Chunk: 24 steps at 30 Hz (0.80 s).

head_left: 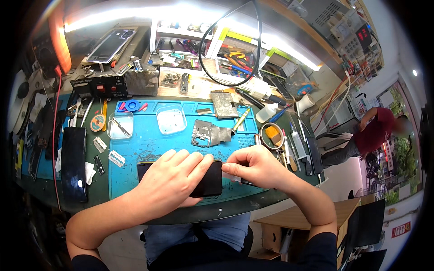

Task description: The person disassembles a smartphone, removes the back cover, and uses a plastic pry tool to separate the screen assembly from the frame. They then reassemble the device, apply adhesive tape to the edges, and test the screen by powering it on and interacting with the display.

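Observation:
My left hand (176,178) grips a black phone (210,180) on the blue repair mat (129,185), fingers over its glass and some beneath its lower edge. At the phone's right end, my right hand (251,165) has thumb and forefinger pinched, with a small pale piece and a dark shape under them that I cannot make out. Behind the phone lie a grey metal part (208,133), a yellow tool (242,117) and two clear containers (172,119) (120,125).
Another dark phone (74,165) and razor blades (116,158) are at the left. A black power unit (113,86) stands behind. Tools (296,149), a bottle (266,113) and a tape roll (271,135) sit at the right. A person in red (370,131) stands beyond the bench.

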Each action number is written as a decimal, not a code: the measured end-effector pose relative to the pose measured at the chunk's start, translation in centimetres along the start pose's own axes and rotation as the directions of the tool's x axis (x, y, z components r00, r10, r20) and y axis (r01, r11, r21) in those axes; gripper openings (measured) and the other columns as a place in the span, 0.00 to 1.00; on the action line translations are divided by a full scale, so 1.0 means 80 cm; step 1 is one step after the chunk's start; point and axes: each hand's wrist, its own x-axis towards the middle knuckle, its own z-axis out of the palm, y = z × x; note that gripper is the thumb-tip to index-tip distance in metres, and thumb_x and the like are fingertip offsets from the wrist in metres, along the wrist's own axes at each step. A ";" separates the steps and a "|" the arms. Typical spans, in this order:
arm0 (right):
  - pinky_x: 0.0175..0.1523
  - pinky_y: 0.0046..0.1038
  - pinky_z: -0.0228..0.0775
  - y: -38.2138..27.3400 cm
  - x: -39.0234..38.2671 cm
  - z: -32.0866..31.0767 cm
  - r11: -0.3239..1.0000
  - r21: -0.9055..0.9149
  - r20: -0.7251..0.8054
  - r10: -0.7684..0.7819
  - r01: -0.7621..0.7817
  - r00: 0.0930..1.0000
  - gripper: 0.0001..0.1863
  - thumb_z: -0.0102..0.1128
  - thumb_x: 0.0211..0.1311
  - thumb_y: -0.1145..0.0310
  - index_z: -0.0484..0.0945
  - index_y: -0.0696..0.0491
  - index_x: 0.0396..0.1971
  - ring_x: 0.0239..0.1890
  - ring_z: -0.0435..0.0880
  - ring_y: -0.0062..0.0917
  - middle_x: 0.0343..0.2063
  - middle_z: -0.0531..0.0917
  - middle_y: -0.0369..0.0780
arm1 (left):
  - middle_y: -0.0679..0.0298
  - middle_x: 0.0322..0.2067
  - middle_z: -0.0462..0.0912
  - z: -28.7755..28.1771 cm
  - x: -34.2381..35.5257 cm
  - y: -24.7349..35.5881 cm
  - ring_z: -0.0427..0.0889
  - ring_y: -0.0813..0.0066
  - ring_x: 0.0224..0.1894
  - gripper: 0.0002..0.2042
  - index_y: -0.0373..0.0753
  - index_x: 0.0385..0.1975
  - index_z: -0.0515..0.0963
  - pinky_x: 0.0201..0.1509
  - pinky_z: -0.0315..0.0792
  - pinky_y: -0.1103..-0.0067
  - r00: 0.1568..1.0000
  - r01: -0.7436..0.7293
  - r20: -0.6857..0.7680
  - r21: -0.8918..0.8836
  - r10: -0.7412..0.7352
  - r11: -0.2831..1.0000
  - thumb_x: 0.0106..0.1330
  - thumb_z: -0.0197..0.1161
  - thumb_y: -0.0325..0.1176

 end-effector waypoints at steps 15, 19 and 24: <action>0.30 0.17 0.68 -0.030 -0.008 -0.020 0.985 -0.171 0.069 -0.007 0.019 0.998 0.12 0.65 0.70 0.63 0.87 0.57 0.32 0.24 0.76 0.09 0.20 0.83 0.30 | 0.61 0.49 0.75 -0.005 0.004 0.004 0.76 0.67 0.46 0.44 0.33 0.64 0.68 0.51 0.70 0.72 0.998 -0.069 0.018 0.111 0.068 0.991 0.46 0.77 0.46; 0.31 0.20 0.74 -0.012 -0.007 -0.013 0.996 -0.054 0.010 -0.065 0.066 0.998 0.13 0.64 0.71 0.62 0.86 0.57 0.34 0.24 0.81 0.12 0.22 0.85 0.34 | 0.60 0.49 0.75 0.000 0.005 0.005 0.76 0.65 0.46 0.45 0.32 0.64 0.68 0.51 0.70 0.71 0.999 -0.035 -0.028 0.111 0.038 0.993 0.45 0.78 0.45; 0.31 0.18 0.73 0.003 -0.010 -0.007 0.991 0.092 -0.044 -0.089 0.093 0.995 0.13 0.63 0.72 0.62 0.86 0.57 0.35 0.26 0.81 0.12 0.25 0.86 0.33 | 0.58 0.49 0.75 -0.001 0.005 0.007 0.76 0.62 0.45 0.46 0.31 0.64 0.67 0.50 0.70 0.69 0.998 0.010 -0.058 0.051 -0.007 0.999 0.44 0.80 0.44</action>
